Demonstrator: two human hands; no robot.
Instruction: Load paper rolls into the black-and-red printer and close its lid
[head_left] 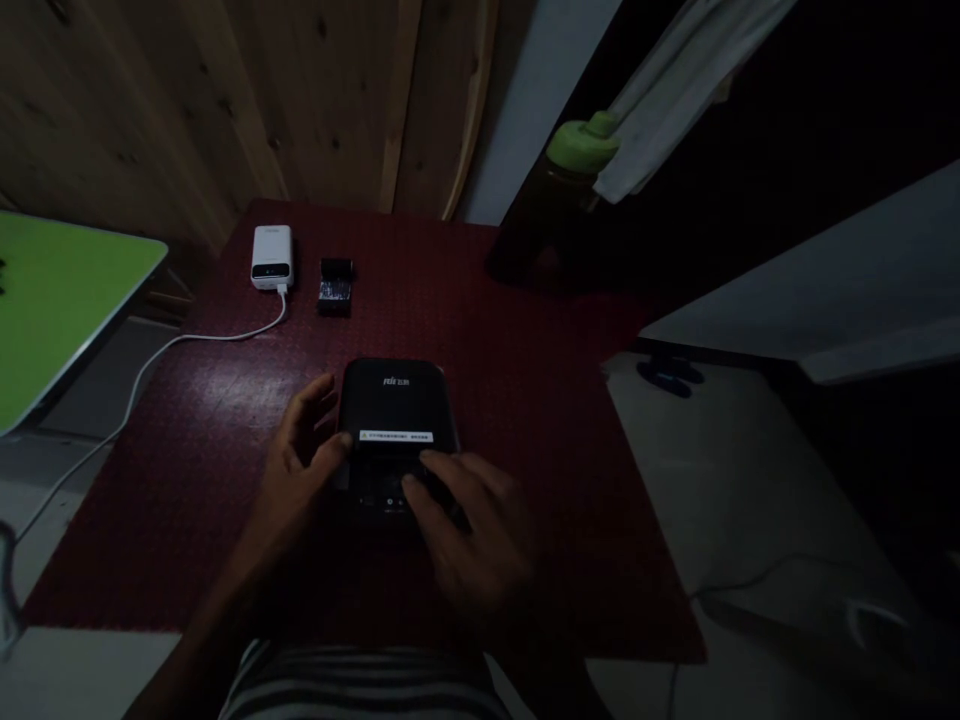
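Note:
A compact black printer (pixel 395 405) lies on the dark red tabletop, with white lettering near its far end and a white warning strip across its middle. At its left edge is my left hand (pixel 300 465), thumb tip against the casing and the other fingers curved apart from the thumb, beside the casing. My right hand (pixel 476 520) grips the printer's near right part, thumb and forefinger bent onto the dark lower section. What lies under those fingertips is too dark to make out. Small light marks show on the near panel.
A white power bank (pixel 271 255) stands back left, its white cable (pixel 187 338) running off the table's left side. Beside it lies a small black roll with shiny film (pixel 334 288). A green-lidded bottle (pixel 581 150) is at the back right, and a green table (pixel 60 300) at left.

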